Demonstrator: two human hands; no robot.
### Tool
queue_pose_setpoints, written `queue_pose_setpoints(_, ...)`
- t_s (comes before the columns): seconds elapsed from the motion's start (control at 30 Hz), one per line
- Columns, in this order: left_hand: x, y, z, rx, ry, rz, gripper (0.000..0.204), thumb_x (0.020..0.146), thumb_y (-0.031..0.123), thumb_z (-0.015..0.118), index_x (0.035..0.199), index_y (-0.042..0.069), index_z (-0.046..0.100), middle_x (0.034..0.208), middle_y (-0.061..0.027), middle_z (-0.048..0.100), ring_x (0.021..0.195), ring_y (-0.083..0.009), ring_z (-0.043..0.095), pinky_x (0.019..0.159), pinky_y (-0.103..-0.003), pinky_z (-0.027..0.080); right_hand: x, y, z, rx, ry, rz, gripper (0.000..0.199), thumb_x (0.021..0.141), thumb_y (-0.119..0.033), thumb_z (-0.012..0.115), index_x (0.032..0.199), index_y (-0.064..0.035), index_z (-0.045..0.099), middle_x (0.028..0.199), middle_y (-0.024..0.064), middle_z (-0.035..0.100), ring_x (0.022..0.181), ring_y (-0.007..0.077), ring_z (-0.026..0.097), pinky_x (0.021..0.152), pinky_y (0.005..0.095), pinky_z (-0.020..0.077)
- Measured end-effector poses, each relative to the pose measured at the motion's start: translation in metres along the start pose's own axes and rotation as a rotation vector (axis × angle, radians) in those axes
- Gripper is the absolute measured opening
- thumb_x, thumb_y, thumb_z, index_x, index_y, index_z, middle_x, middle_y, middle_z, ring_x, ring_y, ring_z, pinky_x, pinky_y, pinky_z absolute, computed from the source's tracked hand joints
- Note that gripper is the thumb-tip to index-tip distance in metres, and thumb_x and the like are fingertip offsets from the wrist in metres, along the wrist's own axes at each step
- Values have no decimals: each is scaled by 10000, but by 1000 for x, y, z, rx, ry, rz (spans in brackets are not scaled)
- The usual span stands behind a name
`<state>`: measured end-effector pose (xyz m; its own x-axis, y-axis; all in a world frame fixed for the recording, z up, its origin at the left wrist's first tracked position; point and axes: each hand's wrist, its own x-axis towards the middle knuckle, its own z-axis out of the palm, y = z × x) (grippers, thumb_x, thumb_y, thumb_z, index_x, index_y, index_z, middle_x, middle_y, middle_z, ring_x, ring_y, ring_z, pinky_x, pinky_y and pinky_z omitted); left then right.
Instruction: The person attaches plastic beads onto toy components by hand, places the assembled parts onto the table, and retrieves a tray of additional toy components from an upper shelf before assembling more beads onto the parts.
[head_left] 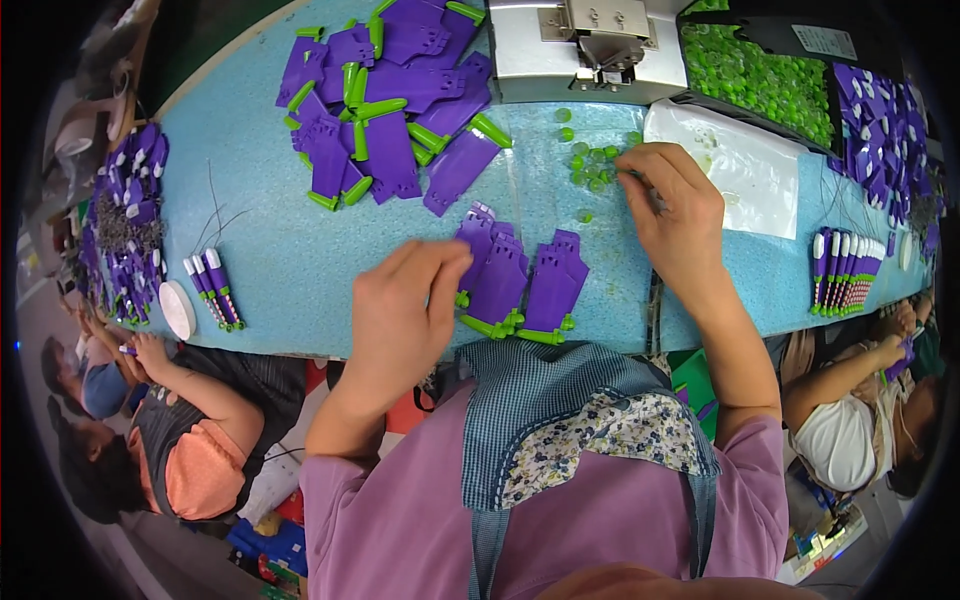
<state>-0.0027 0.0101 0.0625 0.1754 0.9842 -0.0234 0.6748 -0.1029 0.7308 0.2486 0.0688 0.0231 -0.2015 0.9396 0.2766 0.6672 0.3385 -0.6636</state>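
My left hand [405, 310], slightly blurred, has its fingers bent together at the left edge of a small row of purple plastic pieces [498, 280] with green ends. Anything in its fingertips is hidden. Another such purple piece [556, 283] lies just right of these, its green end toward me. At the loose small green translucent discs [592, 165], my right hand [678, 210] is curled with fingertips drawn together. What it pinches, if anything, is too small to make out. A heap of purple pieces with green ends [390, 135] lies beyond my left hand.
A metal machine [520, 50] stands at the far edge, beside a black bin of green discs [755, 90]. White plastic sheet [740, 190] lies before the bin. Finished-looking purple-and-white sticks [845, 270] stand in a row at right, a few more sticks [212, 285] at left. Co-workers sit on both sides.
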Motion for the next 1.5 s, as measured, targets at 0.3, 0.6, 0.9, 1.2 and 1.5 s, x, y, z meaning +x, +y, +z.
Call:
queue_pose_setpoints(0.3,59,-9,20,567,202,115,252,800,194,691,1004,47,671,706,-123,648,536,-284,606,485,-370,458,-4,-11,-12,107,26,81,194,720,93,638,883,-10,618,867,86,598,746,191,652,628,280,538)
queue_pose_setpoints(0.6,28,26,17,-1028,-123,-281,241,1011,227,425,973,3,504,906,-169,667,687,-190,660,641,-315,539,-24,-22,-33,622,-78,158,200,765,93,641,949,17,649,965,107,640,839,179,633,708,271,517)
queue_pose_setpoints(0.9,19,45,43,-1104,-256,-338,668,879,14,630,1427,76,254,888,-67,642,620,-56,545,531,-182,424,-32,-42,-32,329,-103,-237,394,680,46,742,1045,56,594,888,147,657,700,263,608,609,320,496)
queue_pose_setpoints(1.2,17,41,51,-1457,-339,-537,627,844,21,685,1376,11,355,818,-29,601,571,-63,516,484,-196,395,-37,-39,-34,475,-129,-104,255,744,14,728,974,44,621,916,171,675,751,271,631,648,333,486)
queue_pose_setpoints(1.5,22,48,59,-1224,-387,-447,258,999,182,462,1178,-4,464,977,-90,629,702,-98,561,648,-231,463,-33,-8,-66,-21,47,-98,242,659,41,706,872,-7,602,876,112,645,766,276,594,677,359,474)
